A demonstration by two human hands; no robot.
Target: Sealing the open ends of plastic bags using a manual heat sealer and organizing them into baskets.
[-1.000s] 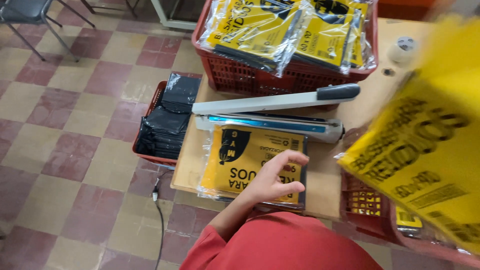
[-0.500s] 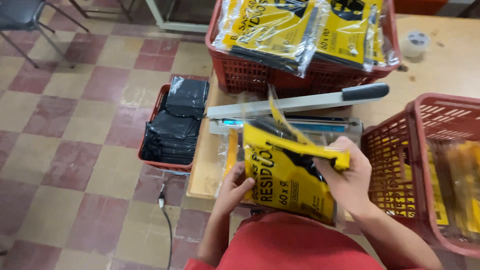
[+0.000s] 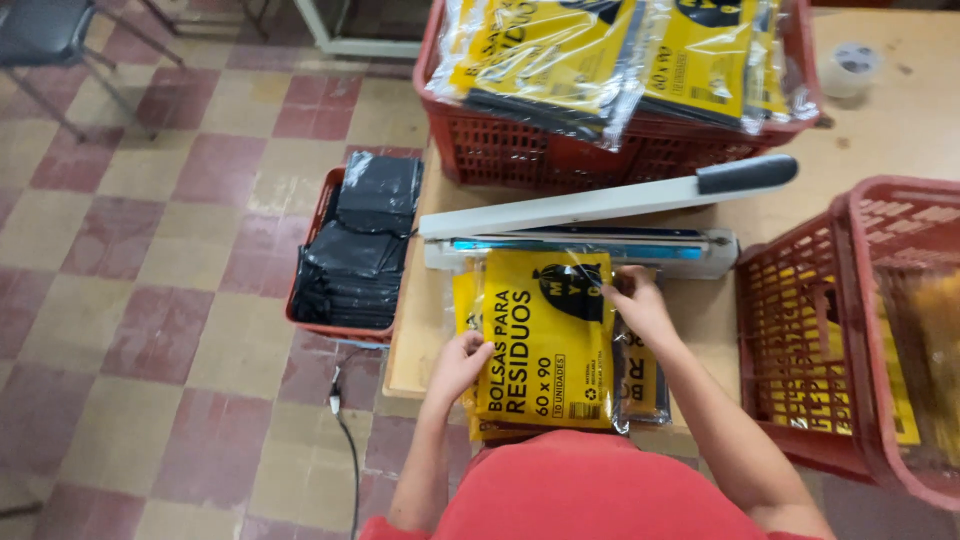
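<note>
A yellow packet [image 3: 545, 340] of folded bags, wrapped in clear plastic, lies flat on the wooden desk [image 3: 905, 125] between the person's two hands, its top edge right at the front of the heat sealer [image 3: 580, 245]. The left hand [image 3: 460, 365] grips the packet's lower left edge, fingers curled over it and thumb on top. The right hand [image 3: 640, 305] rests at the packet's upper right corner, fingertips pressing on the edge near the sealer's bar; the fingers are bent and touching the plastic, though whether they pinch it or only press down is hard to tell. Under the top packet more yellow packets [image 3: 640, 375] stick out on the right and left, making a small stack. The sealer's long arm [image 3: 600, 200] with its dark handle is raised at a slant above the base. Behind the sealer a red basket [image 3: 560, 150] holds a heap of the same yellow packets. To the right a second red basket [image 3: 800, 330] stands near the right forearm. On the tiled floor [image 3: 150, 250] to the left of the desk a red crate [image 3: 325, 325] is filled with black folded bags [image 3: 360, 245]. A roll of tape [image 3: 850, 68] sits at the far corner of the desk.
</note>
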